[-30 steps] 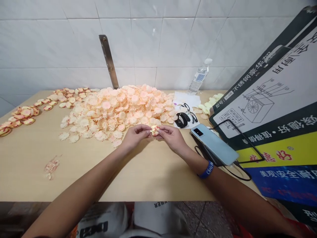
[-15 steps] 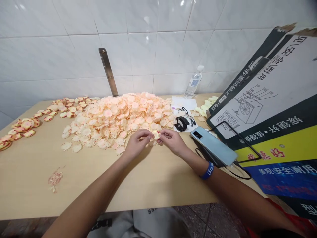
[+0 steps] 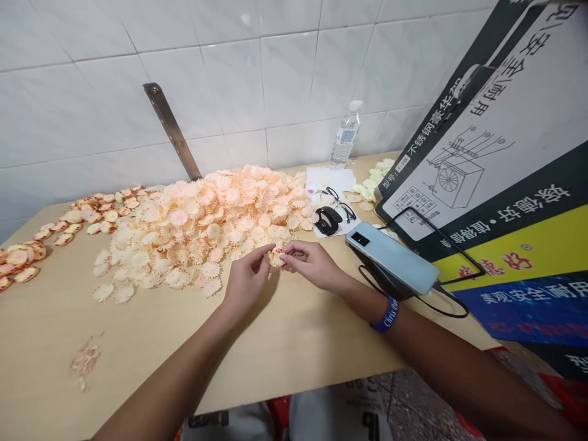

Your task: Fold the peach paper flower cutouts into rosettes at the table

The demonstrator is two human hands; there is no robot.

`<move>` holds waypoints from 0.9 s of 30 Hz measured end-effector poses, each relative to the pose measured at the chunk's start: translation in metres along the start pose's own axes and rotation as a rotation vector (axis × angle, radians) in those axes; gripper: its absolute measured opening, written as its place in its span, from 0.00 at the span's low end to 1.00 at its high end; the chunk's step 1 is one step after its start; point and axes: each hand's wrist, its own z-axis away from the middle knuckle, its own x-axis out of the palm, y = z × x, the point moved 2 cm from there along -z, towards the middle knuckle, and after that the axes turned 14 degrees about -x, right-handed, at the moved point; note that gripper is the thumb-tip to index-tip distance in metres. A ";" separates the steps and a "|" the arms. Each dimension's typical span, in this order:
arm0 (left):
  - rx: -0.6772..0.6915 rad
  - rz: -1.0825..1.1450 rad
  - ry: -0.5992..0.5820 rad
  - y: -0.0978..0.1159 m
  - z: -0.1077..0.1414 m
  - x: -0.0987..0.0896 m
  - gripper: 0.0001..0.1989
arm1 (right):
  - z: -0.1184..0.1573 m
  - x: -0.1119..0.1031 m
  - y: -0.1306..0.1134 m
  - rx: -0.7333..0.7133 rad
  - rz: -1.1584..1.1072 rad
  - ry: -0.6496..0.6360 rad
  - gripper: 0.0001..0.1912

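Note:
Between my two hands is a small cream flower-shaped piece (image 3: 276, 257) with red marks at its edge. My left hand (image 3: 248, 272) pinches its left side with thumb and fingertips. From the right, my right hand (image 3: 312, 263) grips the other side, partly covering it. Both hands are just above the table, in front of a big heap of pale pink and cream flower-shaped pieces (image 3: 220, 208). At the far left lie cream pieces with red edges (image 3: 21, 257), in a row and small piles. A blue wristband (image 3: 386, 315) is on my right wrist.
A light blue phone (image 3: 392, 254) with a cable lies right of my hands. Behind it are black glasses (image 3: 337, 205), a black wristband (image 3: 327, 220) and a water bottle (image 3: 345, 138). Large printed cardboard (image 3: 496, 153) stands at the right. Small scraps (image 3: 85, 361) lie on the table (image 3: 151, 349).
The camera view has shifted and tilted. Both hands still hold the flower-shaped piece, which has turned and looks more folded. My right fingers now cover more of it.

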 end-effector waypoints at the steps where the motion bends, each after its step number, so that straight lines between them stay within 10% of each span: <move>1: -0.003 -0.009 0.001 0.000 0.000 0.001 0.17 | 0.001 0.000 0.001 -0.004 0.001 0.003 0.11; 17: 0.084 -0.170 -0.032 -0.002 0.003 -0.001 0.14 | 0.013 0.015 -0.015 -0.408 0.333 -0.010 0.06; 27: 0.175 -0.251 0.041 0.001 -0.001 -0.010 0.17 | 0.011 0.016 -0.010 -0.150 0.055 -0.006 0.09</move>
